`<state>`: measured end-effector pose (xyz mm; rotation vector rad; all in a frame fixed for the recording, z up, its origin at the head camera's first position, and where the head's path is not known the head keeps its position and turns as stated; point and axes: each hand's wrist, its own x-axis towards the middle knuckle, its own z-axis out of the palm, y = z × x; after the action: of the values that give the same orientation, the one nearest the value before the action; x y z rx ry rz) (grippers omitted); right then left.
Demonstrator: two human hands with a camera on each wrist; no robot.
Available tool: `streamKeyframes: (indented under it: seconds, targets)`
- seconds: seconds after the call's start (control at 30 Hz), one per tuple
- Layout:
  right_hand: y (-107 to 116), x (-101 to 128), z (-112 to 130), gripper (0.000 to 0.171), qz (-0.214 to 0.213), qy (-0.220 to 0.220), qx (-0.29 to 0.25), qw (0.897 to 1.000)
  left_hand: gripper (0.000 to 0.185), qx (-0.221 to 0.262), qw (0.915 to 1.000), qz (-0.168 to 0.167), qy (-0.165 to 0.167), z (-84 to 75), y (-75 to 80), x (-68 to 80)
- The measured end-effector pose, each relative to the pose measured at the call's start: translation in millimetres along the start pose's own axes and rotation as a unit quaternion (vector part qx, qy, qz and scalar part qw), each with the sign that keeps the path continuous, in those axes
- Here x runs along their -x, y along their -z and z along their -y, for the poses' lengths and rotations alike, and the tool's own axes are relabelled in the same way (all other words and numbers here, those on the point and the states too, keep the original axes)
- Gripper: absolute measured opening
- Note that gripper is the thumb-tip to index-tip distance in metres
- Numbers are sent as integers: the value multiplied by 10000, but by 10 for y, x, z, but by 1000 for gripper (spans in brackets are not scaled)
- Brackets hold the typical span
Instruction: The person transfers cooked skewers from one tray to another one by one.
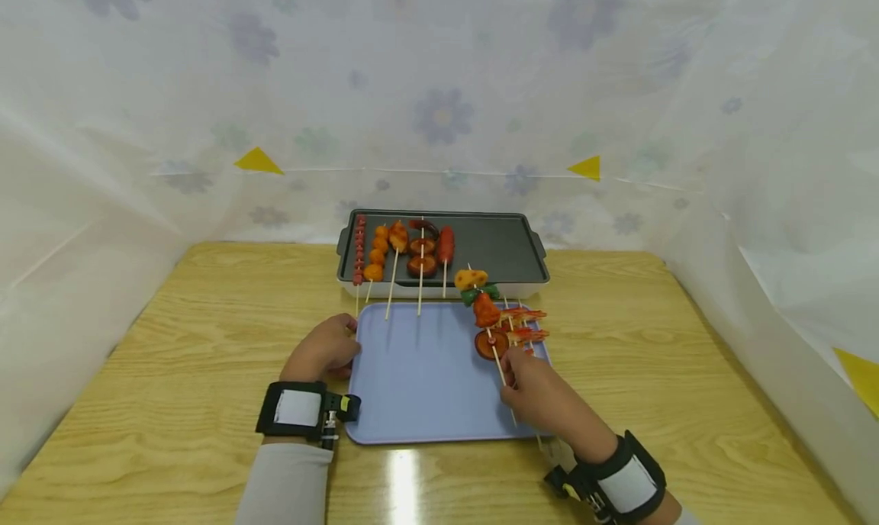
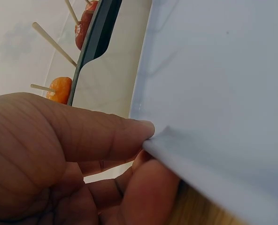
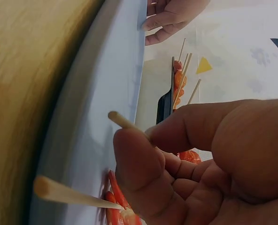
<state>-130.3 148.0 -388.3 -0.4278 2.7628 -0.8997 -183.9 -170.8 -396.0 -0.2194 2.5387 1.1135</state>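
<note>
My left hand [image 1: 321, 351] pinches the left rim of a pale blue tray [image 1: 426, 388] between thumb and fingers; the left wrist view shows the thumb [image 2: 115, 136] on top of the edge. Over the tray's right side, my right hand [image 1: 542, 395] pinches the wooden stick of a mixed skewer. That skewer carries a yellow piece [image 1: 471, 279], green pepper [image 1: 469, 296], an orange-red chunk [image 1: 486, 311] and a brown mushroom slice [image 1: 489, 345]. Shrimp skewers [image 1: 527, 334] lie on the tray's right side, partly hidden by the mixed skewer and hand.
Behind the tray stands a dark griddle [image 1: 491, 243] with a white base. Its left half bears several skewers, among them red meat cubes [image 1: 359, 250], orange balls [image 1: 377, 256], mushrooms [image 1: 422, 265] and a sausage [image 1: 445, 246]; their sticks point forward. Flowered sheeting [image 1: 442, 117] surrounds the wooden table [image 1: 206, 342].
</note>
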Motion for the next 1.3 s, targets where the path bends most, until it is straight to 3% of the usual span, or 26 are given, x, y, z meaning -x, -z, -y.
streamKeyframes:
  seconds: [0.33, 1.3]
  targets:
    - [1, 42, 12, 18, 203, -265, 38, 9994, 42, 5, 10000, 20, 32, -6, -8, -2]
    - [-42, 161, -8, 17, 399, -363, 53, 9985, 43, 100, 9999, 53, 92, -12, 1, -3]
